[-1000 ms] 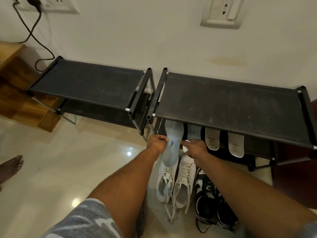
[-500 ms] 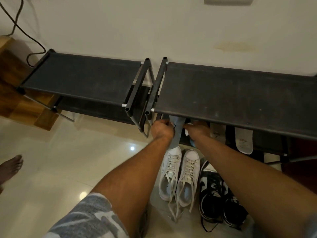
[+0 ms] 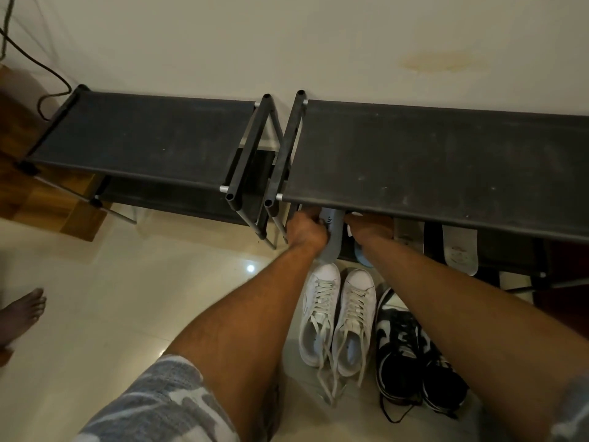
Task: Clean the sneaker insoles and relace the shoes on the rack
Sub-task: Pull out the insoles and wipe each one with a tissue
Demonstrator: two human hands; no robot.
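My left hand [image 3: 306, 231] grips a grey insole [image 3: 333, 239] at the front edge of the right black rack [image 3: 439, 154], its top end under the upper shelf. My right hand [image 3: 369, 229] reaches under the same shelf beside it; a second pale insole [image 3: 361, 258] shows just below that wrist, and the fingers are hidden by the shelf. Two white insoles [image 3: 459, 250] lie on the lower shelf to the right. A pair of white sneakers [image 3: 338, 317] with loose laces stands on the floor below my hands, next to a black-and-white pair [image 3: 411, 349].
A second black rack [image 3: 143, 138] stands to the left against the wall. A wooden block [image 3: 19, 173] and a black cable [image 3: 38, 74] are at the far left. A bare foot [image 3: 20, 314] rests on the glossy tile floor at the left edge.
Both hands have moved forward, carrying the grey insole further under the right rack's top shelf. The camera has come closer and tilted down.
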